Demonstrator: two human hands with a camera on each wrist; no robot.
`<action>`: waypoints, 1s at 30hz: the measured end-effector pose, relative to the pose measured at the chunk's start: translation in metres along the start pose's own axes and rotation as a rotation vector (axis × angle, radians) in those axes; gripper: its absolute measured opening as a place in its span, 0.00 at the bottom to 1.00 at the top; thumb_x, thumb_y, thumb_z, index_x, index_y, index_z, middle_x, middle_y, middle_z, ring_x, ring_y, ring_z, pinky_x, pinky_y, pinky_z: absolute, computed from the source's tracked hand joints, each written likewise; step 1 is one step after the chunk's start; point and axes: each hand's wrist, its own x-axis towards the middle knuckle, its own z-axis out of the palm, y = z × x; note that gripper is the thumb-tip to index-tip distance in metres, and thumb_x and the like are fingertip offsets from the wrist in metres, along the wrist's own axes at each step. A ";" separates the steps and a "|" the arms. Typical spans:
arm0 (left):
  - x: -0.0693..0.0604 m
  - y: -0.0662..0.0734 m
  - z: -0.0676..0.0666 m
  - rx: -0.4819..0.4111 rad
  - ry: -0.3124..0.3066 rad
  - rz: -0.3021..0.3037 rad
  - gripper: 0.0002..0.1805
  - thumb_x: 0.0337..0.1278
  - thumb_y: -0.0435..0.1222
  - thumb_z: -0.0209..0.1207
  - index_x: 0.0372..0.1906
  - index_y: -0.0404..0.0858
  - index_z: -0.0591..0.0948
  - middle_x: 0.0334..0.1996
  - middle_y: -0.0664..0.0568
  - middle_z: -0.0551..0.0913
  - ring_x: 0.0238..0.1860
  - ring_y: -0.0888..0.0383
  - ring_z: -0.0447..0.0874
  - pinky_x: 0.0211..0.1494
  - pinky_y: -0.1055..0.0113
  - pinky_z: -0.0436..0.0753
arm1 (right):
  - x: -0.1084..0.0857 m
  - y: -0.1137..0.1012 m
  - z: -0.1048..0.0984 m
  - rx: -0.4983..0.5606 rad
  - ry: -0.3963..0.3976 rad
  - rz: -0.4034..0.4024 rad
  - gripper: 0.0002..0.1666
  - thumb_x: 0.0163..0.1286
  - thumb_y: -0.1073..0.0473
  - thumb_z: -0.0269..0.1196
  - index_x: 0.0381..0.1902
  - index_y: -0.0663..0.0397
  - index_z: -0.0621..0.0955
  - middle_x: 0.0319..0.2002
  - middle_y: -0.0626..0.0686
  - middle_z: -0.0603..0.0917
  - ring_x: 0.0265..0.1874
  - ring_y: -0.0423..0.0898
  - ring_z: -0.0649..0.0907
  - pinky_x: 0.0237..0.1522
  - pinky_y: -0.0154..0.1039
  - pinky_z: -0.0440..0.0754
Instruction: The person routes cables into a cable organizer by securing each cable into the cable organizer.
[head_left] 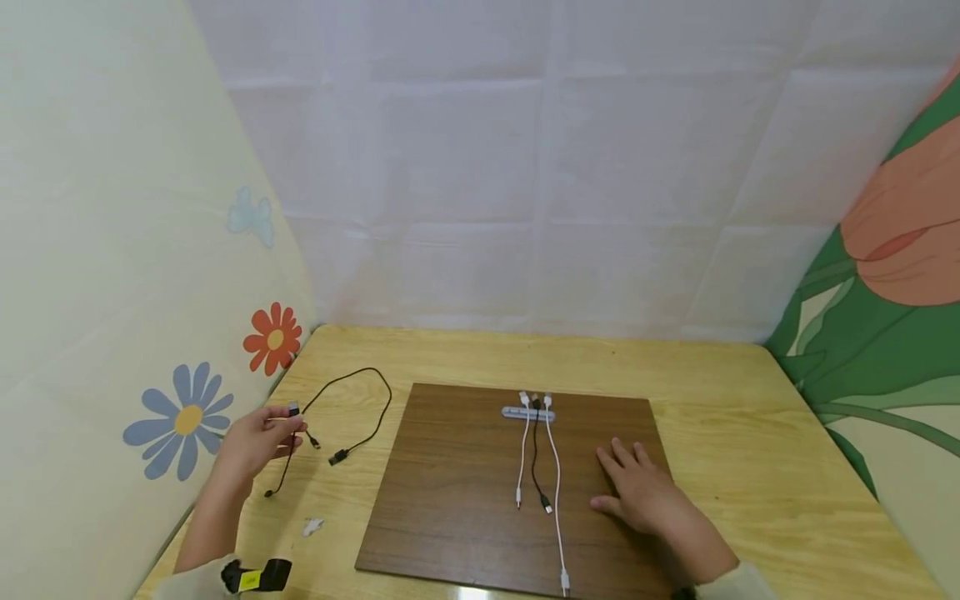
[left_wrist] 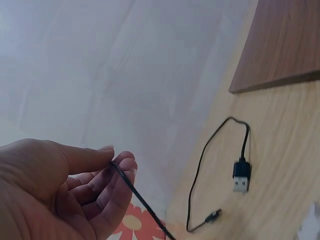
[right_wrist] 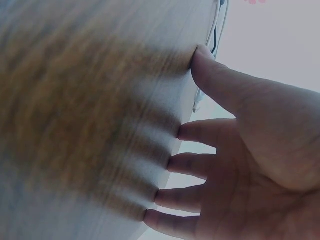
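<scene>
My left hand (head_left: 258,437) pinches a black USB cable (left_wrist: 142,202) between thumb and fingertips, above the table's left side. The held cable's plug (head_left: 293,408) pokes up past the fingers, and its thin other end hangs down. Beyond it, a second black USB cable (head_left: 388,392) lies looped on the table, its larger plug (left_wrist: 241,176) facing the near side. My right hand (head_left: 641,493) is spread with its fingertips touching the brown wooden board (head_left: 442,492). On that board a grey cable clip (head_left: 512,412) has a white cable (head_left: 522,454), a black cable (head_left: 534,458) and a longer white cable (head_left: 557,475) running from it.
A small white piece (head_left: 312,526) lies on the light wooden table (head_left: 720,417), left of the board. A pale curtain (head_left: 540,208) hangs behind the table. Flower-printed sheets line the left and right sides.
</scene>
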 end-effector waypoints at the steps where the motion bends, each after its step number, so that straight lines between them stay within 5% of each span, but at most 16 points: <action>1: -0.001 0.003 0.002 -0.011 0.000 0.008 0.23 0.77 0.39 0.53 0.62 0.24 0.68 0.41 0.48 0.88 0.35 0.61 0.87 0.43 0.64 0.88 | 0.000 0.000 0.000 0.000 0.000 -0.001 0.49 0.68 0.39 0.66 0.73 0.67 0.67 0.73 0.76 0.58 0.70 0.82 0.54 0.65 0.76 0.58; 13: -0.003 0.036 0.026 -0.046 -0.020 0.125 0.17 0.78 0.35 0.51 0.58 0.24 0.69 0.38 0.48 0.86 0.35 0.60 0.86 0.41 0.65 0.88 | 0.000 0.002 -0.001 -0.010 -0.005 -0.015 0.49 0.68 0.39 0.66 0.73 0.68 0.67 0.73 0.76 0.59 0.70 0.82 0.54 0.65 0.76 0.60; 19: -0.002 0.045 0.036 -0.042 -0.029 0.145 0.20 0.78 0.34 0.50 0.63 0.23 0.70 0.42 0.43 0.86 0.39 0.55 0.87 0.43 0.64 0.88 | -0.001 0.000 -0.002 0.007 -0.019 -0.012 0.49 0.68 0.39 0.65 0.73 0.67 0.66 0.74 0.76 0.58 0.71 0.82 0.53 0.64 0.77 0.59; 30: -0.003 0.068 0.058 -0.031 -0.042 0.172 0.15 0.77 0.36 0.53 0.53 0.25 0.74 0.41 0.40 0.86 0.37 0.57 0.87 0.44 0.61 0.88 | -0.002 0.001 -0.002 0.003 -0.010 -0.011 0.49 0.68 0.39 0.65 0.73 0.67 0.66 0.74 0.76 0.58 0.71 0.82 0.53 0.65 0.76 0.59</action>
